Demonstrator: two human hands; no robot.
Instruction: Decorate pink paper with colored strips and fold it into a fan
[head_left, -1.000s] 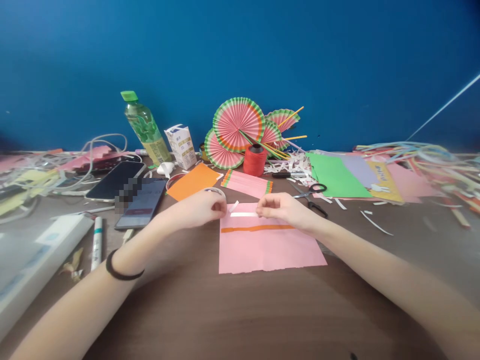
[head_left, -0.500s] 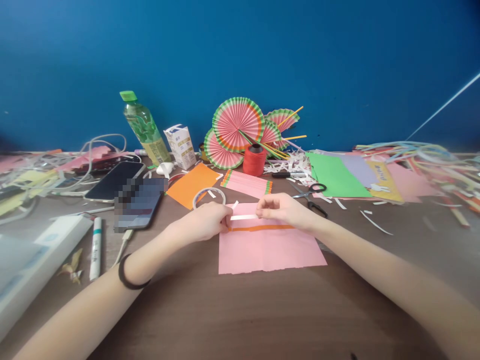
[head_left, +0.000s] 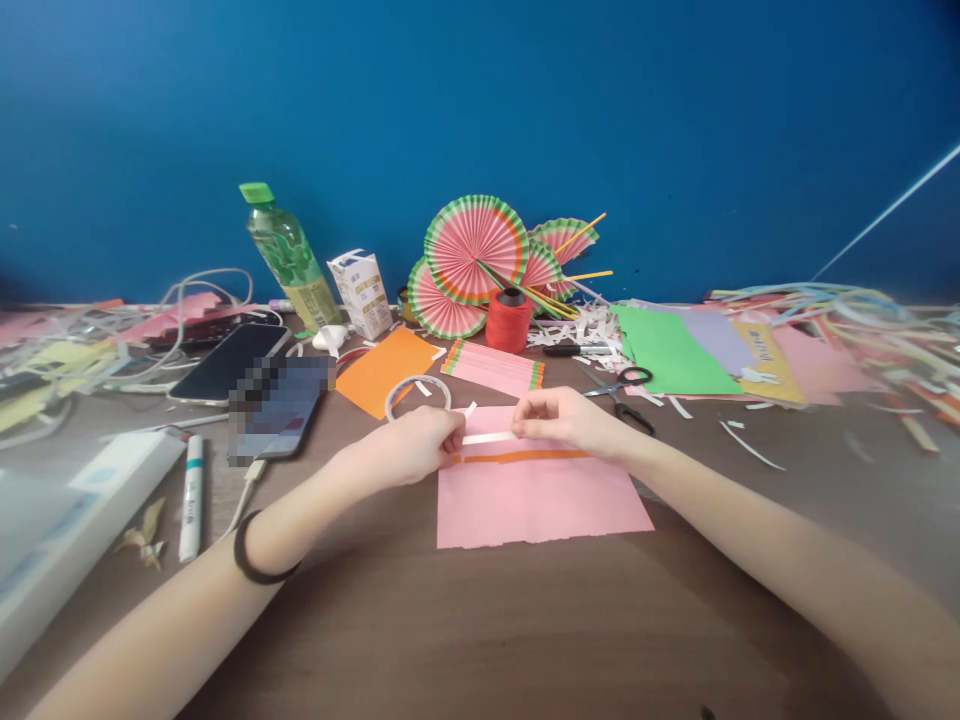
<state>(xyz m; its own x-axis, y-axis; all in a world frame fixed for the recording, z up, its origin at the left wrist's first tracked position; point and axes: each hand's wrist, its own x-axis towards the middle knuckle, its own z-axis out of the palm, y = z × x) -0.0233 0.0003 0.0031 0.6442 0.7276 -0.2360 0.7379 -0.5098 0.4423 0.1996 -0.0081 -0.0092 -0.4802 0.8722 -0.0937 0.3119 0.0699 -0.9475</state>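
Note:
A pink paper sheet (head_left: 536, 500) with an orange strip (head_left: 525, 457) glued across it lies flat on the brown table (head_left: 450, 630). My left hand (head_left: 416, 445) and my right hand (head_left: 562, 418) each pinch one end of a short white tape strip (head_left: 487, 438), stretched between them just above the sheet's far edge. A tape roll (head_left: 417, 394) lies on the table just behind my left hand. I wear a black band on the left wrist.
Scissors (head_left: 626, 385) lie right of the hands. Behind are an orange sheet (head_left: 382, 368), a folded pink strip stack (head_left: 495, 367), red thread spool (head_left: 508, 320), paper fans (head_left: 472, 250), green bottle (head_left: 289, 255), carton (head_left: 362, 290). Two phones (head_left: 247, 375) and a marker (head_left: 192, 495) sit left.
My left hand moved from over the tape roll down to the sheet's left edge, uncovering the roll. The white strip came lower, close to the orange strip. The right hand barely moved.

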